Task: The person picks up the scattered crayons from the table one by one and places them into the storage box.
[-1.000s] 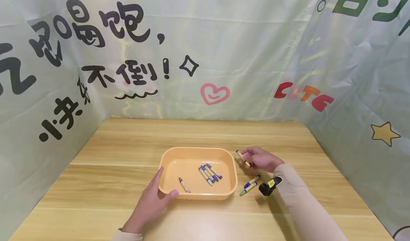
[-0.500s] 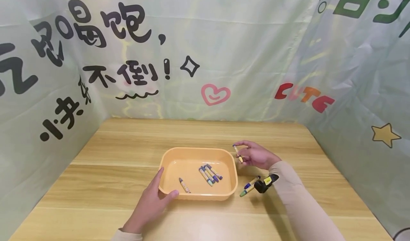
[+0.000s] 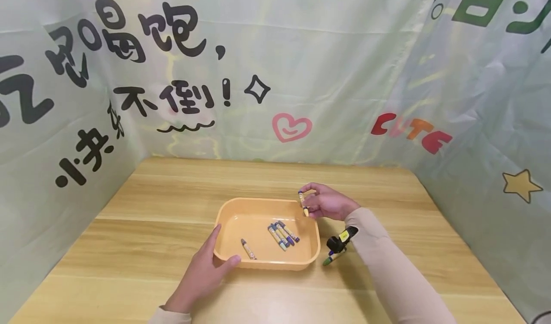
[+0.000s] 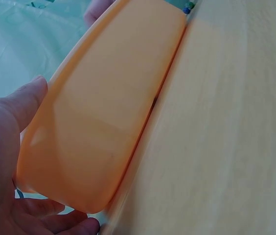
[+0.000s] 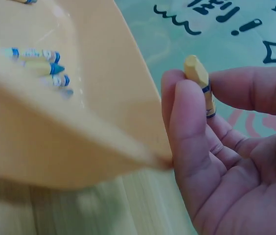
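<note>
A yellow crayon (image 3: 302, 197) is pinched between the thumb and fingers of my right hand (image 3: 330, 203), which is over the back right corner of an orange plastic tray (image 3: 275, 265). In the right wrist view, the crayon's bare yellow tip (image 5: 195, 68) sticks up between the fingertips. My left hand (image 3: 200, 271) grips the tray's front left corner, thumb against the front wall and fingers round the side. Inside the tray, several crayons (image 3: 282, 236) lie in a cluster right of the middle. A single crayon (image 3: 248, 250) rests near the front wall.
Outside the tray's right side, a green crayon (image 3: 328, 261) lies on the wooden table (image 3: 275, 300) beside a blue one, both partly hidden behind the black wrist camera (image 3: 337, 242). A printed cloth (image 3: 344, 75) surrounds the table at the back and sides.
My right hand has moved left and away from me with the yellow crayon, from beside the tray to its back right corner. My left hand stays on the tray.
</note>
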The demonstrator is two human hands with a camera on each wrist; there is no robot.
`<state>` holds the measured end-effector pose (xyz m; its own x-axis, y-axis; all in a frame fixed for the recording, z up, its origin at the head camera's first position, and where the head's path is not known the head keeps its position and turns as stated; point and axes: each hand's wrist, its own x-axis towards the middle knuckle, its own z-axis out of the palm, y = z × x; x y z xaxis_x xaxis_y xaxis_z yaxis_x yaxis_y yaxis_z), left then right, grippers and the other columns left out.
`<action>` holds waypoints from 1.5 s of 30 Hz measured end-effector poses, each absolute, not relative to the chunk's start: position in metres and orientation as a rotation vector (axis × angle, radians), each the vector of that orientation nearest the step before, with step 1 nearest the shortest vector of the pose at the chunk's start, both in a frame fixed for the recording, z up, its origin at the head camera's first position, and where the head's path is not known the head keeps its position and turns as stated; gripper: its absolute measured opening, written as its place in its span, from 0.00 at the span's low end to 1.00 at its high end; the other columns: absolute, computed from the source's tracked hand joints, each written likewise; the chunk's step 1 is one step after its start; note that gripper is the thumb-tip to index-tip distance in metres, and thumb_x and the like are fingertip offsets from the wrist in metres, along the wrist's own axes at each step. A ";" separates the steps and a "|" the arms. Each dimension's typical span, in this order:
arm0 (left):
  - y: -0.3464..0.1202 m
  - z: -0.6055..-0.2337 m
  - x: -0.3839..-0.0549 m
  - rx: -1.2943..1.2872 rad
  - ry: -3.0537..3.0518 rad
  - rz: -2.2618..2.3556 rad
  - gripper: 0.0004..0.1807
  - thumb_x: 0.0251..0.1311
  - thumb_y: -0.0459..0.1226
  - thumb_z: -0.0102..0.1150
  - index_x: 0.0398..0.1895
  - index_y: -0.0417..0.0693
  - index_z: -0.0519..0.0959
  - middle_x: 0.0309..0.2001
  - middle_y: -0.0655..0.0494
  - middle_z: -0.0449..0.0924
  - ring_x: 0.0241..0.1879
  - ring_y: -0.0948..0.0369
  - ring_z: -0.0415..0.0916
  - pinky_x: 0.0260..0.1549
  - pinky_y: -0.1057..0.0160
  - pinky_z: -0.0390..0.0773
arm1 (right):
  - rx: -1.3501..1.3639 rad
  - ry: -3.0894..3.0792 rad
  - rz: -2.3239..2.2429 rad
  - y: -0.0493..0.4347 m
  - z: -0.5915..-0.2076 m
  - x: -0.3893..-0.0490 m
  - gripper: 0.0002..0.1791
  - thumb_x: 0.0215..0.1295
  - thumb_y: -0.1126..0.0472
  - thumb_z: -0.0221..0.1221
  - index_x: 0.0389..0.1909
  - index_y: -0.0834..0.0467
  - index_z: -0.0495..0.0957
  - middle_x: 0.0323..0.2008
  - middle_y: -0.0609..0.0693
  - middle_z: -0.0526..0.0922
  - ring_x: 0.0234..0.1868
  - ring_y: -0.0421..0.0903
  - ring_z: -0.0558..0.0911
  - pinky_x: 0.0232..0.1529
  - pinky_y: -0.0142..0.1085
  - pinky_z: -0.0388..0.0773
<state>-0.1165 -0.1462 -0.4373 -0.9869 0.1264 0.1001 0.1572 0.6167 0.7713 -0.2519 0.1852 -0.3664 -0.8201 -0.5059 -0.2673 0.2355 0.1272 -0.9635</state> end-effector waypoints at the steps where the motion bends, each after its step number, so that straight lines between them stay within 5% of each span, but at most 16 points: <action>1: -0.146 -0.437 -0.116 -0.244 -2.797 -1.335 0.53 0.59 0.58 0.62 0.77 0.43 0.45 0.74 0.39 0.48 0.69 0.39 0.53 0.65 0.39 0.55 | -0.262 1.865 -1.742 0.181 -0.366 -0.252 0.25 0.65 0.74 0.51 0.61 0.66 0.55 0.27 0.51 0.72 0.25 0.41 0.76 0.28 0.30 0.79; 25: -0.147 -0.436 -0.118 -0.265 -2.789 -1.333 0.53 0.59 0.55 0.63 0.77 0.41 0.46 0.73 0.37 0.49 0.68 0.38 0.54 0.64 0.39 0.57 | -0.418 1.856 -1.475 0.115 -0.384 -0.258 0.20 0.59 0.77 0.56 0.52 0.64 0.68 0.30 0.56 0.79 0.25 0.46 0.77 0.28 0.34 0.80; 45: -0.145 -0.439 -0.118 -0.266 -2.789 -1.343 0.53 0.59 0.56 0.62 0.77 0.41 0.45 0.73 0.35 0.49 0.68 0.37 0.55 0.64 0.38 0.56 | -0.410 2.147 -1.076 0.092 -0.391 -0.245 0.16 0.53 0.78 0.64 0.42 0.64 0.74 0.22 0.52 0.79 0.19 0.42 0.77 0.21 0.29 0.77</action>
